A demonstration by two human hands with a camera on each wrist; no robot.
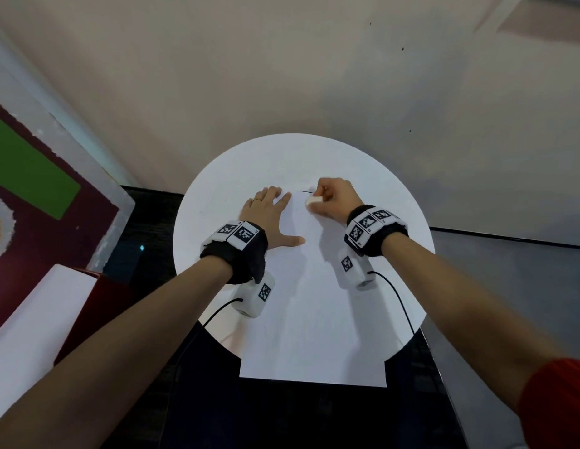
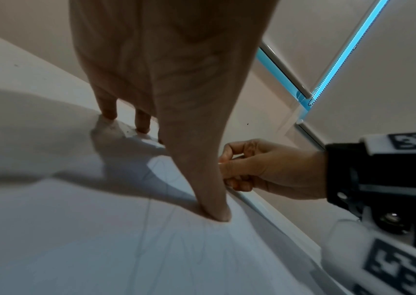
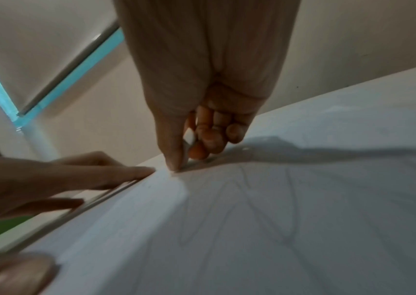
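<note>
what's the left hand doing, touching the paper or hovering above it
Touching. The left wrist view shows the left hand with its thumb tip pressed onto the paper, its shadow meeting it with no gap.

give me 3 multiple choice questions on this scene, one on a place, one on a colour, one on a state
1. Where does the sheet of paper lie?
A) on the round table, its near edge past the rim
B) on the floor
C) against the wall

2. What colour is the eraser in the right hand?
A) pink
B) white
C) black

3. How is the left hand?
A) raised in a fist
B) gripping a pencil
C) flat, thumb on the paper

Answers:
1 A, the head view shows the sheet's near corners jutting beyond the round top.
2 B, a white block shows between thumb and fingers.
3 C, its fingers lie straight and the thumb presses the sheet.
</note>
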